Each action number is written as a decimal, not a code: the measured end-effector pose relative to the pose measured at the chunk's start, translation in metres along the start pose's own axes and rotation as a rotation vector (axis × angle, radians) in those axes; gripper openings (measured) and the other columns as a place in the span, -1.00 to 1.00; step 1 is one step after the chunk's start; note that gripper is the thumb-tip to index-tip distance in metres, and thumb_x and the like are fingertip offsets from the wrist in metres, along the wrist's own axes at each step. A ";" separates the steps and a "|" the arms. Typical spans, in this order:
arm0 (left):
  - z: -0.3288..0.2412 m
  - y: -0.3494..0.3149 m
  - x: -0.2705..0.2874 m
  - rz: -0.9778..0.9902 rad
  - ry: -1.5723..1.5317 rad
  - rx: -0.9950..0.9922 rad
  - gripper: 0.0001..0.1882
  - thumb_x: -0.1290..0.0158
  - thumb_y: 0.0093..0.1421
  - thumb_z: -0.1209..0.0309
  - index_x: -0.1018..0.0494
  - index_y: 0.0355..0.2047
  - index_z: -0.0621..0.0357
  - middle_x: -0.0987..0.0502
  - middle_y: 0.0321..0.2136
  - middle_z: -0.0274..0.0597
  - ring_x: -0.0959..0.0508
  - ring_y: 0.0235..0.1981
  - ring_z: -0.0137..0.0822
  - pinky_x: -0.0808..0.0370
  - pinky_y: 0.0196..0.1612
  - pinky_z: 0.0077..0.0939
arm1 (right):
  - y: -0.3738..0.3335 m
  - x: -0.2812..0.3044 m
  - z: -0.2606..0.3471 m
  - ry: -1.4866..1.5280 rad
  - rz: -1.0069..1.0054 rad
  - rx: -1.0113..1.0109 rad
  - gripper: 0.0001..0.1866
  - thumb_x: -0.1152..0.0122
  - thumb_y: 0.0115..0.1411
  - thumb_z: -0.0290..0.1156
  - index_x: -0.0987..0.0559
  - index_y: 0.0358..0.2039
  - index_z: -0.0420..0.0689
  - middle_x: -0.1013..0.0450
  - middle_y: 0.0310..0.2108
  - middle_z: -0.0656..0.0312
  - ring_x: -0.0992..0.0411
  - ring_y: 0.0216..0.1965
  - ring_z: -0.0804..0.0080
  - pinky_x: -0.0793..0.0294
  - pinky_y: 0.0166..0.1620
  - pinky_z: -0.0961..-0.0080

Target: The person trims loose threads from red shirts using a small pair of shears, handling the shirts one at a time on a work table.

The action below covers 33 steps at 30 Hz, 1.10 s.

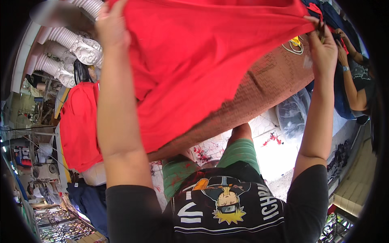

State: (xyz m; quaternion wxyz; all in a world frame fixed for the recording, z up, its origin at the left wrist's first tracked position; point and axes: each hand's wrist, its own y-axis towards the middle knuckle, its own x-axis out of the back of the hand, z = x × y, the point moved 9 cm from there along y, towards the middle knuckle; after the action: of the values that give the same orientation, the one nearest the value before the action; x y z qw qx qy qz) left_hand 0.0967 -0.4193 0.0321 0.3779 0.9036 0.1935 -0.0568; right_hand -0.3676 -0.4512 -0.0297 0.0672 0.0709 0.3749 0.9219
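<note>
A large red garment (190, 60) hangs spread between my raised hands, its lower part draping toward my lap. My right hand (323, 46) pinches its right corner, pulling the top edge taut. At the upper left my left hand (112, 28), blurred by motion, is closed at the garment's other side; the cloth partly hides its fingers. Beneath the cloth lies a padded brown patterned surface (263, 85). Its far parts are covered by the garment.
More red cloth (79, 125) is piled at the left, near dark cloth (87, 202). White ornate columns (67, 44) stand beyond. A yellow item with a white cord (295, 44) lies by my right hand. Another person's arms (350, 77) handle cloth at the right. Plastic bags (292, 113) and scraps (273, 139) lie below.
</note>
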 end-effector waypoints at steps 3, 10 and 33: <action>-0.031 -0.050 0.051 0.117 0.115 0.078 -0.80 -0.15 0.12 0.56 -0.44 -0.23 0.22 -0.54 -0.14 -0.12 -0.52 -0.05 -0.33 -0.44 0.06 -0.40 | -0.019 -0.010 -0.013 0.116 0.013 -0.128 -0.75 -0.10 0.21 -0.58 -0.59 -0.11 -0.09 -0.36 -0.50 0.52 -0.20 -0.55 0.81 -0.13 -0.50 0.80; 0.030 -0.291 0.107 0.474 0.702 0.447 -0.78 0.08 0.03 0.71 -0.40 -0.33 0.15 -0.47 -0.01 -0.16 -0.36 0.14 -0.26 -0.14 0.27 -0.36 | -0.158 -0.006 -0.124 -0.074 0.365 -0.536 -0.79 -0.13 0.24 -0.48 -0.60 -0.12 -0.06 -0.21 -0.65 0.57 -0.11 -0.66 0.82 -0.01 -0.59 0.76; 0.083 -0.328 -0.037 0.468 0.751 0.385 -0.74 -0.19 0.09 0.52 -0.57 -0.16 0.19 -0.56 -0.13 -0.19 -0.60 -0.21 -0.34 -0.55 -0.16 -0.49 | -0.234 -0.135 -0.023 -0.144 0.669 -0.220 -0.81 -0.30 0.04 -0.64 -0.62 -0.28 -0.21 -0.44 -0.45 0.26 -0.38 -0.42 0.53 -0.36 -0.32 0.61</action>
State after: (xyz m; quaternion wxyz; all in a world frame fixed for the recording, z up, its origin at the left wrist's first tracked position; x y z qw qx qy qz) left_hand -0.0626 -0.2791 -0.2343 0.1102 0.9346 0.0941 0.3250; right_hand -0.2227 -0.3251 -0.2210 -0.2047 0.2469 0.2240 0.9203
